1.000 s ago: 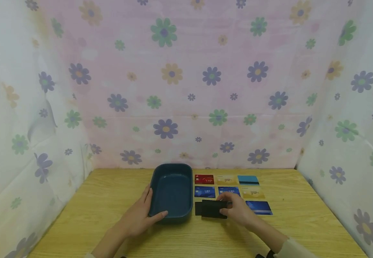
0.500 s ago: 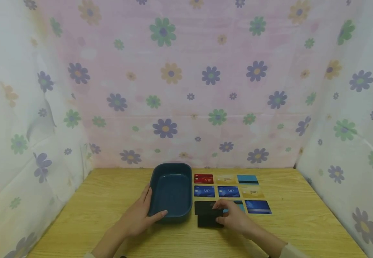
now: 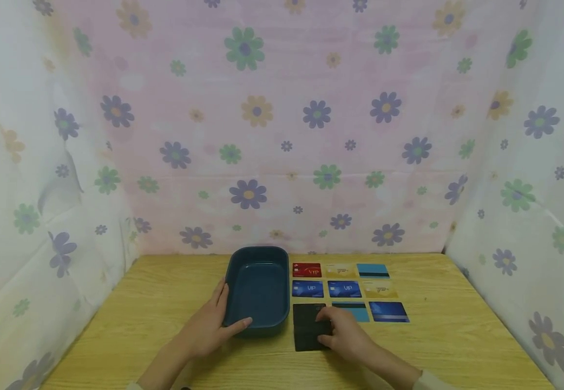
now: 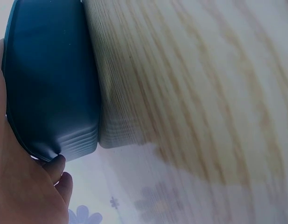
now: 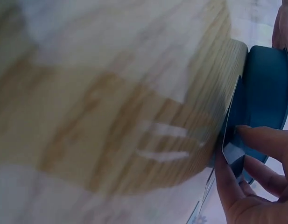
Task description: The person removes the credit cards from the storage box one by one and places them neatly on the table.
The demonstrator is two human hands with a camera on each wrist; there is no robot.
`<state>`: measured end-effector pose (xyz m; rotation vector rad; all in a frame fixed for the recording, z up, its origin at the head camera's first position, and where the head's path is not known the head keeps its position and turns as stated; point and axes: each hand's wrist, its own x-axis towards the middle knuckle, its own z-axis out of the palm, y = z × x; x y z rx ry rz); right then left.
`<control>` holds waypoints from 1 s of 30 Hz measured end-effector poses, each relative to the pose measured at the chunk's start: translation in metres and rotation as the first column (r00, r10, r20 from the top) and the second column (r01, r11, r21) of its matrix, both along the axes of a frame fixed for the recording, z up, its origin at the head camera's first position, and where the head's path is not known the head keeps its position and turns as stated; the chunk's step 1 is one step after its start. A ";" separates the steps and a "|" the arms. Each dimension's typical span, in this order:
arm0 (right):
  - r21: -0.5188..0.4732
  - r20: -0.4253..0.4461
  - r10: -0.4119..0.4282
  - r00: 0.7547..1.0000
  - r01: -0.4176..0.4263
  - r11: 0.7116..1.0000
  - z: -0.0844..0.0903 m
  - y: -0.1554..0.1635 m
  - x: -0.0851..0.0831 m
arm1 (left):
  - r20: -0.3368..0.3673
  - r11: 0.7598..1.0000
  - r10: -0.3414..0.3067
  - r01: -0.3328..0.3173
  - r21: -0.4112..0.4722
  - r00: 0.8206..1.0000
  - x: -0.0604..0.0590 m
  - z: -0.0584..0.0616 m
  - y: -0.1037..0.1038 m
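My left hand (image 3: 206,327) grips a deep blue rectangular baking dish (image 3: 289,292), fingers along its left outer side and thumb over the near rim. In the left wrist view, fingertips (image 4: 64,186) curl at the end of the dish. My right hand (image 3: 347,336) pinches a black card (image 3: 306,340) between thumb and fingers, just right of the dish. Above it in the head view is a second black card (image 3: 303,311), the two reading as one dark block. The right wrist view shows the dark, thin card (image 5: 236,105) tilted, its pale edge toward the table.
Cards lie in rows right of the dish: a red VIP card (image 3: 306,270), blue VIP cards (image 3: 307,288), gold cards (image 3: 381,290), light blue striped cards (image 3: 355,313) and a dark blue card (image 3: 389,312). The wooden table (image 3: 457,325) meets flowered cloth (image 3: 282,108) behind.
My right hand has moved toward me and slightly left with the black card, uncovering the light blue card and more of the second black card. My left hand stays on the dish.
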<state>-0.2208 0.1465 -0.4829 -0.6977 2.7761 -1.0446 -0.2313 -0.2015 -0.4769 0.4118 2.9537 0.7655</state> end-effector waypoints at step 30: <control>0.035 -0.048 -0.078 0.996 0.080 0.996 0.023 -0.002 0.004 | 0.012 0.999 -0.004 0.004 0.042 1.000 0.000 0.006 0.000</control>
